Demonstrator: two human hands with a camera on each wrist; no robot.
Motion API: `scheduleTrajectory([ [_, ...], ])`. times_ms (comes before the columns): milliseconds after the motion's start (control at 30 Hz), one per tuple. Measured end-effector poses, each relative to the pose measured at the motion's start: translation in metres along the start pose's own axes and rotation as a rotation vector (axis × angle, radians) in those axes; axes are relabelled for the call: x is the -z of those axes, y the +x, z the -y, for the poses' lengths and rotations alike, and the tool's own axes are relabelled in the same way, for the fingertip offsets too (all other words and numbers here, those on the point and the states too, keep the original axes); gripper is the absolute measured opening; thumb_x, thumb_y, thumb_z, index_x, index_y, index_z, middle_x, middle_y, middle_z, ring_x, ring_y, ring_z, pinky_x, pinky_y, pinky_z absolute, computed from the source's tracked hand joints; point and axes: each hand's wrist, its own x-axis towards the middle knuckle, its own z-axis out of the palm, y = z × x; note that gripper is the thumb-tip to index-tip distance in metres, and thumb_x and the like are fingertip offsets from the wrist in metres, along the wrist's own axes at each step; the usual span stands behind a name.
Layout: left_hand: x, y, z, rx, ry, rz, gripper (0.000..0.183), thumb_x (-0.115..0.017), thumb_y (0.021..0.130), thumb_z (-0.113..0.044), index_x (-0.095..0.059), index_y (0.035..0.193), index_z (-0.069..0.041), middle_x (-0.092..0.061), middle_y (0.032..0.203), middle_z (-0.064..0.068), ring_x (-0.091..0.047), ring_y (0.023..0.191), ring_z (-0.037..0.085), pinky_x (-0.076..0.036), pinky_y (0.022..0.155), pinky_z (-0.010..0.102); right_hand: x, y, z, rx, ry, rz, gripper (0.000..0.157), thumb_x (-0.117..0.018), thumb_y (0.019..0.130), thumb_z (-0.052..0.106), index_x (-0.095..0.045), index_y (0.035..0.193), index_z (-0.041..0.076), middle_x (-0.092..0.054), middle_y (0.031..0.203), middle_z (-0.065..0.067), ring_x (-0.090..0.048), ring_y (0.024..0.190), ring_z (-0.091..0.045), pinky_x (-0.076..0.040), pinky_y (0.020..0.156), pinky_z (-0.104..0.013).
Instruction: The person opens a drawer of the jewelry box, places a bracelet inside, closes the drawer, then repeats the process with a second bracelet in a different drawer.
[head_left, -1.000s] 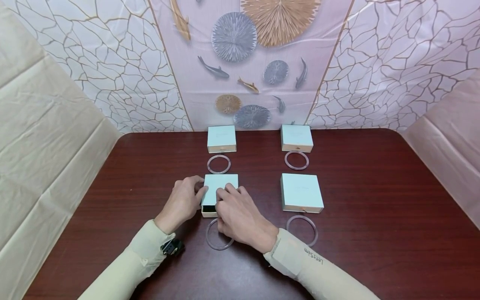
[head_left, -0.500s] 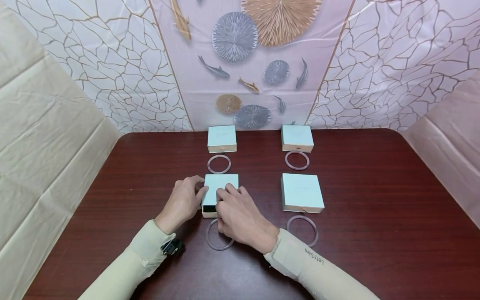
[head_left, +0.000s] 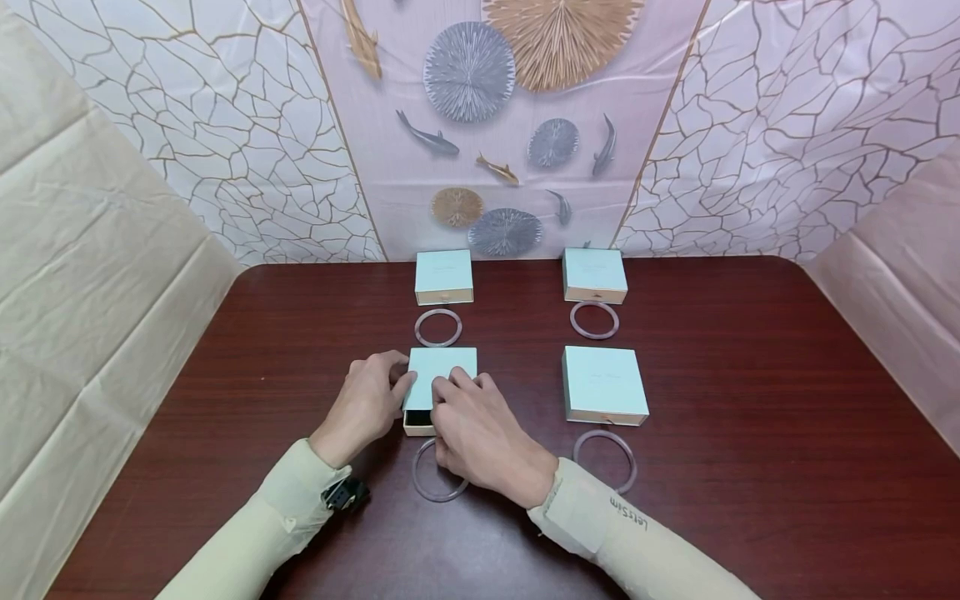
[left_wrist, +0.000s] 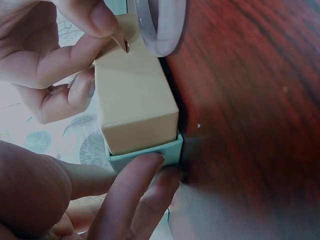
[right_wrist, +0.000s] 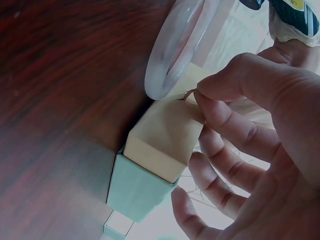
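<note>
A mint-green drawer box (head_left: 435, 371) sits at the middle front of the table, its cream drawer (left_wrist: 135, 87) pulled partway out toward me. A dark interior shows in the gap in the head view. My left hand (head_left: 365, 402) grips the box's sleeve by its left side, thumb on top. With thumb and forefinger, my right hand (head_left: 483, 437) pinches the small ribbon pull (right_wrist: 188, 93) on the drawer front. Just before the drawer lies a pale lilac bangle (head_left: 441, 497), partly hidden under my right hand in the head view.
To the right is another mint box (head_left: 604, 383) with a bangle (head_left: 632, 471) before it. Two more boxes, left (head_left: 444, 271) and right (head_left: 594, 268), stand at the back, with bangles (head_left: 417, 329) (head_left: 617, 321) in front. A patterned cloth (head_left: 480, 187) hangs behind the table.
</note>
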Motion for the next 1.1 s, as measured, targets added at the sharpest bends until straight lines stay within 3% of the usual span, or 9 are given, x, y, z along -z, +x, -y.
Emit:
scheduleTrajectory([
  [400, 0.0002, 0.0003, -0.0003, -0.004, -0.011, 0.003, 0.027, -0.062, 0.102, -0.015, -0.069, 0.121, 0.002, -0.073, 0.087, 0.01, -0.061, 0.057, 0.011, -0.052, 0.063, 0.029, 0.0018, 0.0002, 0.0007, -0.003, 0.005, 0.02, 0.027, -0.076, 0.075, 0.016, -0.061, 0.054, 0.024, -0.06, 0.091, 0.007, -0.05, 0.087, -0.016, -0.036, 0.068, -0.031],
  [1100, 0.0001, -0.0004, -0.0005, -0.001, -0.015, 0.011, 0.025, -0.061, 0.102, -0.015, -0.069, 0.12, 0.001, -0.069, 0.079, 0.006, -0.057, 0.056, 0.011, -0.048, 0.06, 0.027, 0.003, 0.0, 0.0022, 0.005, 0.013, 0.025, 0.029, -0.076, 0.075, 0.017, -0.06, 0.052, 0.024, -0.061, 0.092, 0.006, -0.05, 0.088, -0.016, -0.037, 0.067, -0.032],
])
